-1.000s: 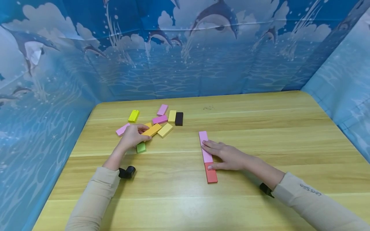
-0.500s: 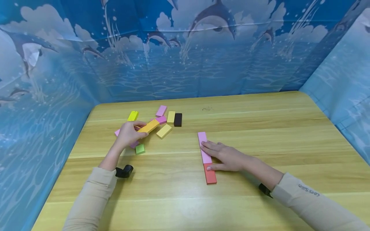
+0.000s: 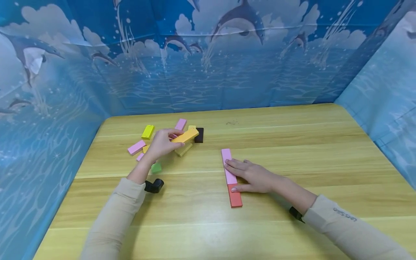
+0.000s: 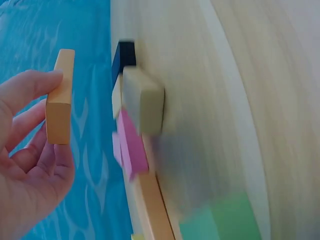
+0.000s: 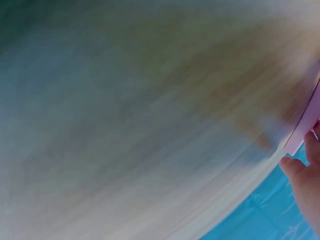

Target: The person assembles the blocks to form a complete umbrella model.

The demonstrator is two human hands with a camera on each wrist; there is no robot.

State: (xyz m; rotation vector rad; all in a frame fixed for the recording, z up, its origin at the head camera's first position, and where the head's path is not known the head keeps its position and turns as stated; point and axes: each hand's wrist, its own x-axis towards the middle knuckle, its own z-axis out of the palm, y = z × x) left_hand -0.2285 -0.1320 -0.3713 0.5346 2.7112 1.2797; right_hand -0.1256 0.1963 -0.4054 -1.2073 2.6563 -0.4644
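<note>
In the head view my left hand (image 3: 162, 143) pinches an orange block (image 3: 187, 135) between thumb and fingers, raised above the scattered blocks. The left wrist view shows this orange block (image 4: 60, 100) held apart from the table. Beneath it lies a pale yellow block (image 3: 183, 149), partly covered, with a black block (image 3: 199, 135) just beyond. My right hand (image 3: 255, 177) lies with extended fingers on a pink strip (image 3: 226, 154), its thumb touching a red block (image 3: 235, 200). Pink and red meet end to end in one line. Fingers hide part of the pink, so I cannot tell if it is several blocks.
Around the left hand lie a bright yellow block (image 3: 147, 132), a green block (image 3: 156, 167), pink blocks (image 3: 136, 147) and another orange block (image 3: 146, 148), partly hidden. Behind the wooden table (image 3: 292, 137) hangs a blue dolphin-print curtain (image 3: 195, 83).
My left hand has lifted the orange block off the pile, drawn it slightly left, then carried it right over the pale yellow block. The right hand keeps its place on the pink and red blocks.
</note>
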